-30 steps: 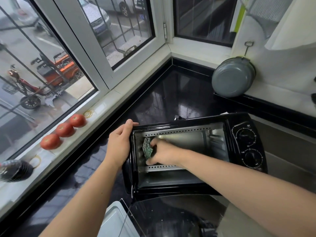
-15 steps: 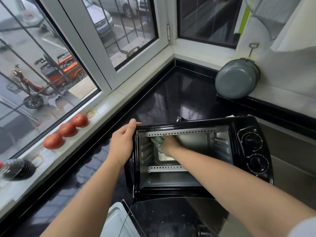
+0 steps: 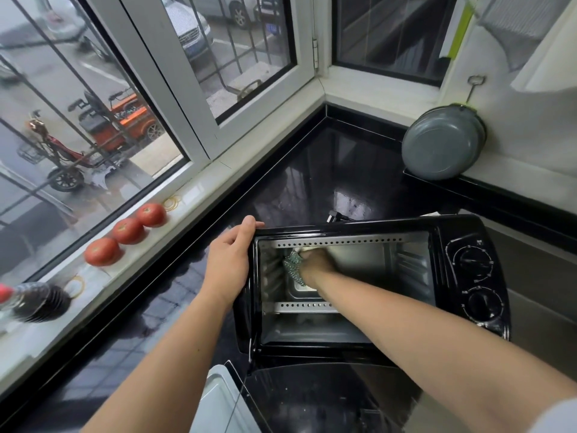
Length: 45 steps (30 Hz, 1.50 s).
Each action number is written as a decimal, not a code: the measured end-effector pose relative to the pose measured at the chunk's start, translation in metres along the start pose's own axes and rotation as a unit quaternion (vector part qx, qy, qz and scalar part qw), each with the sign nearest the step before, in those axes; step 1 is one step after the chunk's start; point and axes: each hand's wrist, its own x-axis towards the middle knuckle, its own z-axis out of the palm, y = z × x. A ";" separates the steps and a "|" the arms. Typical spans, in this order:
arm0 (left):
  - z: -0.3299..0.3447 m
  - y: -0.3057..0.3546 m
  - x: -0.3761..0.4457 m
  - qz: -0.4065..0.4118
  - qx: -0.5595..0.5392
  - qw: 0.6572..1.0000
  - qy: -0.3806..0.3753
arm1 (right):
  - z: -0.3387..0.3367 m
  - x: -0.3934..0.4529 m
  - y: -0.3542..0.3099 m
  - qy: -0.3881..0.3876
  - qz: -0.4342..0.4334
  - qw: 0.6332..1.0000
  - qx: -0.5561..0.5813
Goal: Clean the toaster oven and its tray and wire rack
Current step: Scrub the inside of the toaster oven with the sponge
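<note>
A black toaster oven (image 3: 468, 276) stands on the dark counter with its glass door (image 3: 327, 398) folded down toward me. My left hand (image 3: 229, 264) grips the oven's top left corner. My right hand (image 3: 315, 264) is deep inside the cavity at the upper left, shut on a green-grey scouring pad (image 3: 293, 267) pressed near the left inner wall. Perforated metal strips run along the top and lower part of the cavity. No tray or wire rack shows inside.
Three tomatoes (image 3: 128, 230) and a dark bottle (image 3: 34, 303) lie on the window sill at left. A grey pan (image 3: 441, 143) hangs on the wall at right. A white object (image 3: 215, 401) lies beside the door. A steel sink wall (image 3: 543, 276) is right of the oven.
My right hand with the scouring pad has moved from the front of the cavity up and deeper toward the back left. My left hand has stayed on the oven's corner.
</note>
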 end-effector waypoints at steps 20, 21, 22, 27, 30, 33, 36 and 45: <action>0.001 0.000 0.002 0.006 0.010 1.000 0.009 | -0.027 -0.117 -0.015 -0.001 -0.167 0.986 0.015; 0.001 -0.001 0.001 0.006 0.008 1.000 0.010 | -0.022 -0.111 -0.011 0.006 -0.149 0.989 0.016; 0.001 -0.001 -0.001 0.007 0.007 1.000 0.009 | -0.016 -0.103 -0.007 0.008 -0.133 0.991 0.010; 0.001 -0.002 -0.002 0.008 0.006 1.000 0.010 | 0.006 -0.048 0.001 -0.022 -0.060 0.997 -0.033; 0.001 -0.002 0.000 0.008 0.006 1.000 0.004 | 0.005 -0.023 -0.004 -0.050 -0.042 0.994 -0.085; 0.000 -0.003 0.002 0.004 0.007 1.000 0.001 | -0.002 -0.009 -0.011 -0.056 -0.046 0.990 -0.123; 0.001 -0.002 0.002 0.007 0.006 1.000 0.002 | -0.010 -0.009 -0.015 -0.078 -0.039 0.989 -0.119; 0.001 -0.003 -0.001 0.005 -0.010 1.000 0.009 | -0.013 -0.017 -0.012 -0.044 -0.056 0.965 -0.254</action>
